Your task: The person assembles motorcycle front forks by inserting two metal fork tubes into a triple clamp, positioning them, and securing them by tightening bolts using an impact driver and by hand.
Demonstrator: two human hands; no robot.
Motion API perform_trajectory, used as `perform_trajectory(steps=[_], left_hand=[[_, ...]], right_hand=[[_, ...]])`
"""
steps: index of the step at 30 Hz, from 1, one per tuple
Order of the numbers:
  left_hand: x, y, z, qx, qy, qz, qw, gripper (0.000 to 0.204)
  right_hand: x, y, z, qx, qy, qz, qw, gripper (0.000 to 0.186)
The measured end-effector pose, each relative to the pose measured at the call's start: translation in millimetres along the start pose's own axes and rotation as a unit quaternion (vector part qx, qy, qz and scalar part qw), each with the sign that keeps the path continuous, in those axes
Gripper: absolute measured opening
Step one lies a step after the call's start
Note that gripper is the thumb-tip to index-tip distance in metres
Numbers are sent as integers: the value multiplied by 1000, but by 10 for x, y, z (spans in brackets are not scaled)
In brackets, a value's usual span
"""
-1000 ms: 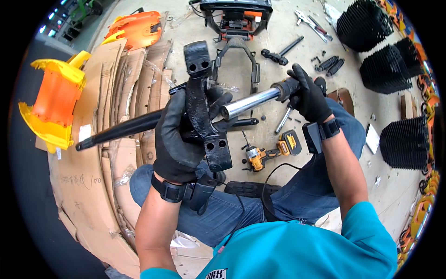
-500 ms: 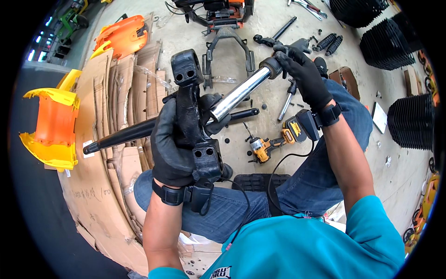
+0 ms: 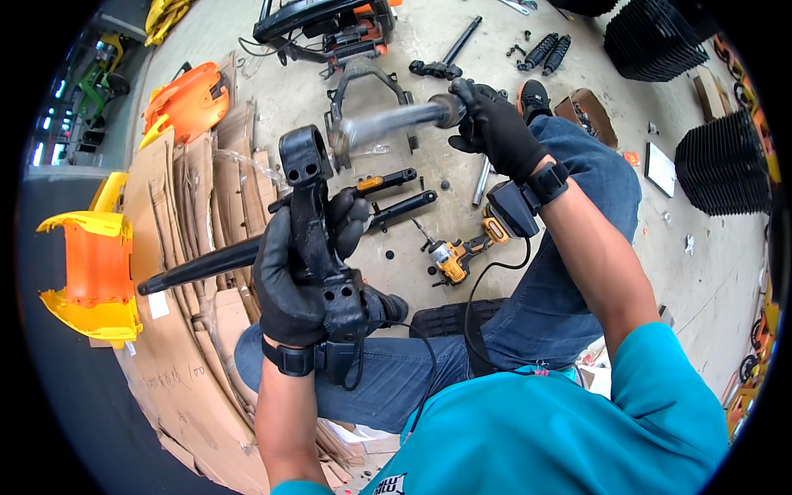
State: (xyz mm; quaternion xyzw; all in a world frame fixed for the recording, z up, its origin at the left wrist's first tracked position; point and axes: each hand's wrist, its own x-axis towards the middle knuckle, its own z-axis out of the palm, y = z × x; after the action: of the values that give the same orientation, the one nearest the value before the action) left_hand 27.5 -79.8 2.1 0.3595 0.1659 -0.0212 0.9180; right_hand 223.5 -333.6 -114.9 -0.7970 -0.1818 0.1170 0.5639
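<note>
My gloved left hand (image 3: 287,276) grips a black steel clamp bracket (image 3: 318,256) with two-hole blocks at each end and a long black stem (image 3: 198,268) pointing left. My gloved right hand (image 3: 503,136) is closed round the dark end of a chrome tube (image 3: 384,124), held up and apart from the bracket, its free end blurred. Beneath my hands on the floor lie black fork legs (image 3: 404,206), one with an orange band, a yellow-and-black cordless driver (image 3: 452,260) and small loose fasteners.
Layered cardboard (image 3: 177,371) carries orange-yellow plastic panels (image 3: 87,268) on the left. Ahead are a black frame (image 3: 355,74), a machine (image 3: 330,29) and two shock absorbers (image 3: 544,54). Stacked black ribbed parts (image 3: 718,165) and a small box (image 3: 582,111) are on the right.
My right hand has raised the chrome tube away from the bracket, moving forward and left. My left hand has shifted slightly left and down in view, still gripping the bracket.
</note>
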Motion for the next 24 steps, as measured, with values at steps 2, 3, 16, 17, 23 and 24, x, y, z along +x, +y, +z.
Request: perform_trajectory(steps=[2, 3, 16, 17, 23, 24], left_hand=[[-3, 31, -223, -60, -64, -33, 996, 55], [10, 55, -227, -90, -95, -47, 990, 57], [-66, -18, -112, 23, 23, -15, 999, 57], [-73, -28, -112, 41, 18, -4, 999, 55], [-64, -112, -55, 45, 6, 24, 999, 48], [-52, -122, -47, 39, 5, 23, 999, 48]], right_hand=[[-12, -72, -71, -76, 4, -44, 996, 66], [-24, -93, -85, -184, 18, -123, 975, 73], [-116, 52, -93, -250, 83, -161, 951, 82], [-120, 78, -72, -256, 104, -187, 943, 83], [-149, -100, 83, -200, 71, -85, 974, 83], [-132, -92, 98, -107, 68, -26, 992, 82]])
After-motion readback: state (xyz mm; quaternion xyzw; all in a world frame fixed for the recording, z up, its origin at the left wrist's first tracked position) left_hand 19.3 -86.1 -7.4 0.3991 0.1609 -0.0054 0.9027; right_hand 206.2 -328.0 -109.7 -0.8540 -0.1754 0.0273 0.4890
